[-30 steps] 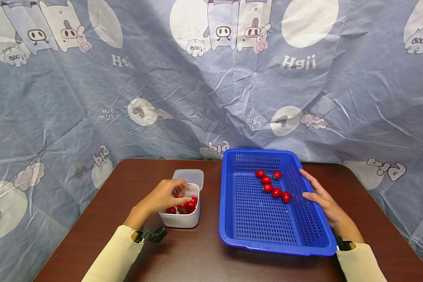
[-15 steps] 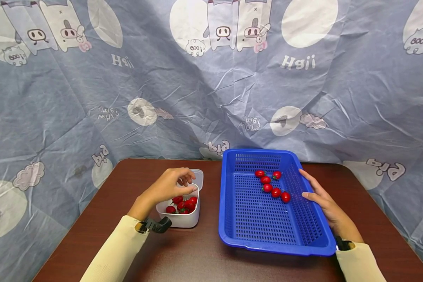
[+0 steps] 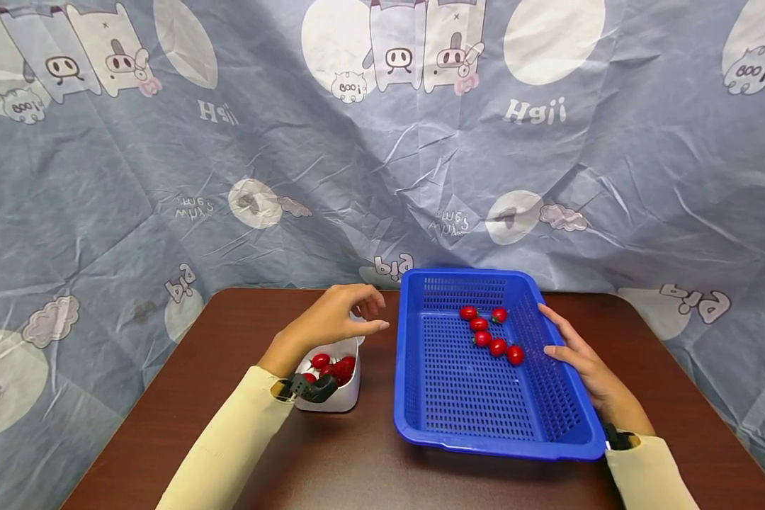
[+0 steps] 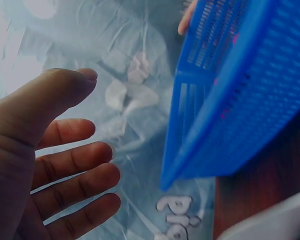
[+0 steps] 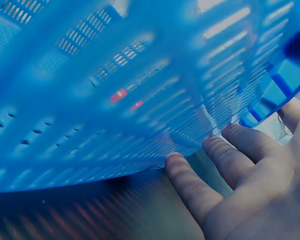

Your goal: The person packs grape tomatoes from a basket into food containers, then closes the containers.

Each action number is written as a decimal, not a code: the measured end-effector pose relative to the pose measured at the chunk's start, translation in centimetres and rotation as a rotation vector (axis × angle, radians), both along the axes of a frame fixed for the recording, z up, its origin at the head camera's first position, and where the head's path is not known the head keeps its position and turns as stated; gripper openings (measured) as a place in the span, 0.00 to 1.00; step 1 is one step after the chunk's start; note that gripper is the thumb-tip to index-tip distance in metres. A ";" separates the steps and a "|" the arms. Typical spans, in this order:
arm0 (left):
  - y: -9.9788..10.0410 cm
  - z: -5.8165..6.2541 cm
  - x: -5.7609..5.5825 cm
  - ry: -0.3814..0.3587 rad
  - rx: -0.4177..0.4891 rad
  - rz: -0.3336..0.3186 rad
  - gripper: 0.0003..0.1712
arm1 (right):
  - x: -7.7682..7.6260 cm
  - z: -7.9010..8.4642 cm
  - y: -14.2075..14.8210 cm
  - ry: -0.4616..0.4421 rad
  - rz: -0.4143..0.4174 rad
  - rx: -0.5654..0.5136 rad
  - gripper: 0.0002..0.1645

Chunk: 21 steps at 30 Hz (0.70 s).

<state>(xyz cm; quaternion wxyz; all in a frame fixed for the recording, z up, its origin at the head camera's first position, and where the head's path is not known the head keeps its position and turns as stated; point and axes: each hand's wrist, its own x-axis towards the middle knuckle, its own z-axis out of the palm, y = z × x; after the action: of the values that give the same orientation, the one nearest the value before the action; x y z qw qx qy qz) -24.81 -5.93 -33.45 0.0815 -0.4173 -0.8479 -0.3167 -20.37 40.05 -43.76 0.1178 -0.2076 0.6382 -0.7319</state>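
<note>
"While the left hand (image 3: 334, 316) hovers, digits apart, where are the tomatoes (image 3: 497, 347)?"
"In box (image 3: 339, 401) and basket (image 3: 472, 404), whose rim (image 3: 532, 284) the right hand (image 3: 591, 370) grips. Likely light, slick, bruisable; best pinched mid-body."

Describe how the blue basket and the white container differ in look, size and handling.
The blue basket is much larger; the white container is small. The basket's walls and floor are perforated with slots, while the container's visible wall is smooth and solid. The right hand holds the basket at its rim; no hand grips the container. Both are open-topped and hold red cherry tomatoes.
</note>
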 end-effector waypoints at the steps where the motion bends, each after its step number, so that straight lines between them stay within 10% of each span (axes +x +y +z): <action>1: 0.4 0.3 -0.1 0.001 -0.005 -0.012 0.15 | 0.0 0.0 0.0 -0.004 -0.001 -0.003 0.41; 21: 9.3 3.6 -2.7 0.030 -0.085 -0.125 0.13 | 0.1 0.1 0.0 -0.014 -0.006 -0.015 0.42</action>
<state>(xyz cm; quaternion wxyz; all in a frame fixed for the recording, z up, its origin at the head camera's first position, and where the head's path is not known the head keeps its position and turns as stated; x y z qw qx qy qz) -27.54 3.36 -29.90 0.0564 -0.4772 -0.8316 -0.2784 -20.26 40.05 -43.66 0.1186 -0.2014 0.6327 -0.7383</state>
